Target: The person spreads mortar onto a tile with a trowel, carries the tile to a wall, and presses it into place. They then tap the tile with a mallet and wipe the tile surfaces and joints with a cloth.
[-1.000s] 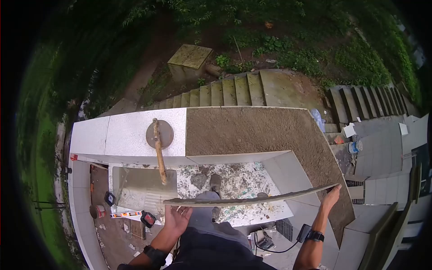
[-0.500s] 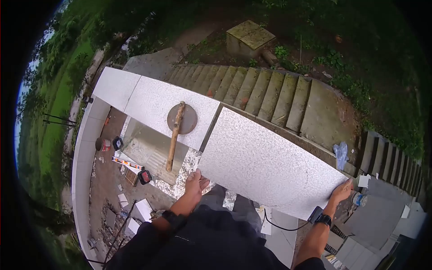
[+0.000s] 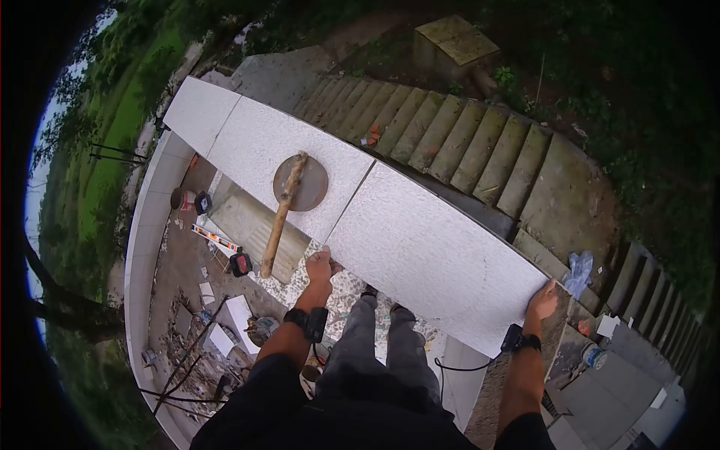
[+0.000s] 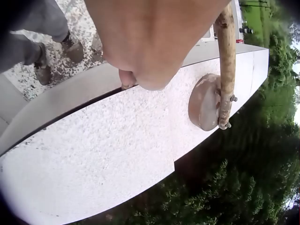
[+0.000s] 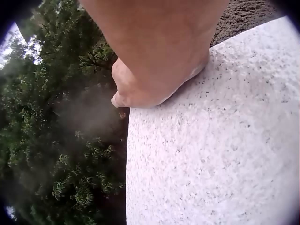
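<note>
A white speckled stone slab (image 3: 435, 255) lies along the top of the low wall, its left end close against a laid slab (image 3: 251, 146) of the same stone. My left hand (image 3: 319, 266) grips its near edge by the left corner; in the left wrist view a fingertip (image 4: 126, 78) shows at that edge. At the right end, my right hand (image 3: 543, 301) holds the far corner, fingers bent over the edge in the right wrist view. On the laid slab rests a mallet (image 3: 309, 187) with a thick round head and a rough wooden handle reaching past the near edge.
Concrete steps (image 3: 442, 142) run down behind the wall. Brown mortar (image 5: 248, 18) shows beyond the slab's end. A spirit level (image 3: 216, 237) and rubble (image 3: 199, 330) lie on the ground at left. At right are a plastic bag (image 3: 579, 274) and a paint bucket (image 3: 595, 355).
The slab, first edge-on before me over the mortar, has been tipped over and moved forward and left, closing the gap to the laid slab. Both hands have stayed on it.
</note>
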Motion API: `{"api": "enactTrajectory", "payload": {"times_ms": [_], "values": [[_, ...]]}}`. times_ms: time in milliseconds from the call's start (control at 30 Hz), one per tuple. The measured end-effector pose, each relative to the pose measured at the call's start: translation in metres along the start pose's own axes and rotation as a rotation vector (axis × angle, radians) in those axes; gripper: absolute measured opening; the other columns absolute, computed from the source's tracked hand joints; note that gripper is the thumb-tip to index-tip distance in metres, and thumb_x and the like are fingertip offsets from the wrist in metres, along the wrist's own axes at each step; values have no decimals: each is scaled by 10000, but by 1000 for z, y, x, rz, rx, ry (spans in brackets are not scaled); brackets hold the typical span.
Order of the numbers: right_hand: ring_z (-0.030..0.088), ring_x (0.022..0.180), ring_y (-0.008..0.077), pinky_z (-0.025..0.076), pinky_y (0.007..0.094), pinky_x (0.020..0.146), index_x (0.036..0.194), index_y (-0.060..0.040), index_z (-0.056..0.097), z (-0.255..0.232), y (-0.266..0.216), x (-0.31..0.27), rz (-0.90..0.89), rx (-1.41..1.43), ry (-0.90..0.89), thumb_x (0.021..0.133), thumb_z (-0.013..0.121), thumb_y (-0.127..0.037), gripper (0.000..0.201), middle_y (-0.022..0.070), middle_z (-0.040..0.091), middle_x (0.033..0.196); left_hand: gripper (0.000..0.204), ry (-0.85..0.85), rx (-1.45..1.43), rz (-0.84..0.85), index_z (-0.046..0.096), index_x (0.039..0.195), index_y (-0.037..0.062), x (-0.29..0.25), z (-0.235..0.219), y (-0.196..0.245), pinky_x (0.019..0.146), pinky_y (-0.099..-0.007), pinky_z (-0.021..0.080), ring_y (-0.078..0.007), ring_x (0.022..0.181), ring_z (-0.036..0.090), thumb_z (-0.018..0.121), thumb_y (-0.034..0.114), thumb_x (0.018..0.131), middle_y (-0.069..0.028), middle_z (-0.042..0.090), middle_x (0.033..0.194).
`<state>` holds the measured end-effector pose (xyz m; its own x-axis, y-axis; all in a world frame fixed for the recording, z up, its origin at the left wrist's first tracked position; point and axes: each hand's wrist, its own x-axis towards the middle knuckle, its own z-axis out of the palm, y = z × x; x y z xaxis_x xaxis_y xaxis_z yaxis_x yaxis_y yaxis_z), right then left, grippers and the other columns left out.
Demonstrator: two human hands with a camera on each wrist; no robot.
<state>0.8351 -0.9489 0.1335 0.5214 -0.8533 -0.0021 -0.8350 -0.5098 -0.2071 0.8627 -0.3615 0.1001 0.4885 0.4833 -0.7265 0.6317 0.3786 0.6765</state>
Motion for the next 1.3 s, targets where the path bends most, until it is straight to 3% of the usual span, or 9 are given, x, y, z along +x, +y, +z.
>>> {"api": "enactTrajectory", "payload": {"times_ms": [467, 567, 867, 933, 1033, 1300], "values": [[664, 907, 480, 500, 577, 789, 1080, -43, 739, 19, -14, 10, -30, -14, -45, 1010, 342, -616, 701, 261, 709, 965, 311, 77, 27, 20, 545, 803, 83, 16, 10, -4, 500, -268, 538, -147, 555, 599, 660, 310, 982, -29, 575, 687], [649, 936, 501, 489, 571, 830, 1089, -33, 723, 14, -15, 12, -65, 25, -101, 1010, 340, -615, 701, 276, 700, 974, 304, 15, 4, 14, 548, 815, 75, 23, 5, -11, 506, -269, 545, -151, 563, 605, 657, 302, 984, -33, 577, 691], [647, 984, 498, 490, 569, 857, 1088, 11, 706, 37, 0, 21, -169, -12, -107, 1020, 331, -592, 713, 293, 693, 1011, 305, 99, 128, -22, 563, 836, 37, 25, 12, -3, 507, -292, 571, -171, 572, 629, 642, 290, 989, -64, 604, 714], [652, 969, 481, 503, 580, 831, 1128, -33, 702, 42, 3, 28, -151, -110, -187, 1019, 347, -598, 677, 267, 695, 1050, 314, 98, 173, -17, 568, 842, 16, 25, 13, -1, 509, -303, 585, -182, 578, 637, 643, 284, 985, -75, 605, 713], [647, 978, 491, 501, 581, 829, 1121, -22, 696, 44, 5, 31, -174, -116, -222, 1016, 349, -603, 685, 271, 695, 1042, 321, 96, 157, -37, 571, 842, 8, 25, 14, 0, 505, -312, 588, -191, 585, 646, 647, 286, 982, -86, 614, 723], [636, 1010, 497, 485, 574, 862, 1075, 11, 697, 48, 10, 38, -74, -53, -201, 1011, 341, -618, 725, 291, 686, 1057, 320, 107, 212, -11, 583, 847, -6, 8, 3, 23, 490, -309, 576, -188, 582, 657, 633, 277, 988, -97, 640, 722]]}}
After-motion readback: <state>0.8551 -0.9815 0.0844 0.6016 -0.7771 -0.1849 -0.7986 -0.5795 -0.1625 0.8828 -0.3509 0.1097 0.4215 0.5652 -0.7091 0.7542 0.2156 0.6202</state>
